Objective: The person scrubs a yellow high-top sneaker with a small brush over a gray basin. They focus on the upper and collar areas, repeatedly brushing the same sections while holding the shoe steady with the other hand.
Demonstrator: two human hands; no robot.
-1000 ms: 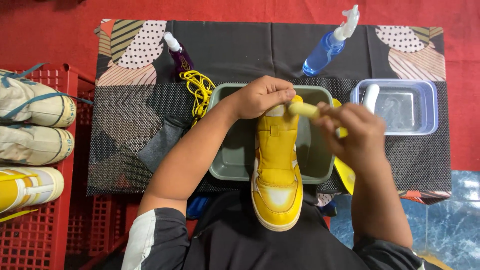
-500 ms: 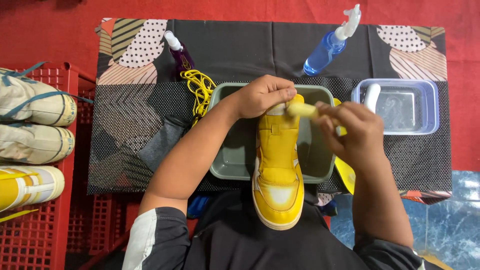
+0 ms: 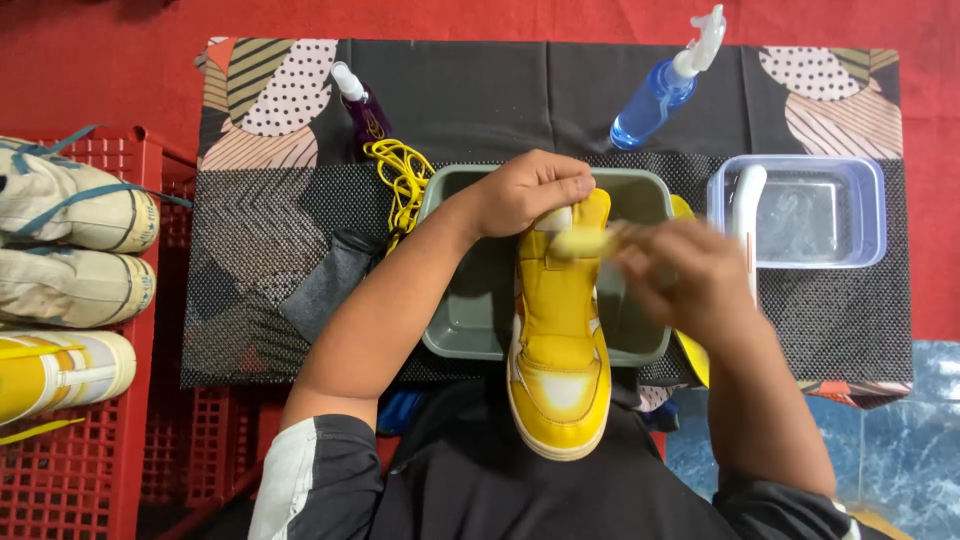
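A yellow sneaker [image 3: 558, 350] lies over a grey rectangular basin [image 3: 470, 330], toe toward me. My left hand [image 3: 525, 190] grips the sneaker at its heel end. My right hand [image 3: 680, 275], blurred by motion, holds a small pale brush [image 3: 585, 240] against the sneaker's upper near the ankle. Both forearms reach in from the bottom of the view.
Yellow laces [image 3: 400, 180] lie left of the basin beside a small purple bottle [image 3: 360, 105]. A blue spray bottle [image 3: 660, 90] lies at the back. A clear tub of water [image 3: 860, 215] holds a white-handled brush [image 3: 745, 205]. A red crate [image 3: 130, 420] with other sneakers [image 3: 70, 240] stands on the left.
My right hand and the brush have slid left and down along the sneaker's upper. The left hand keeps its grip on the heel.
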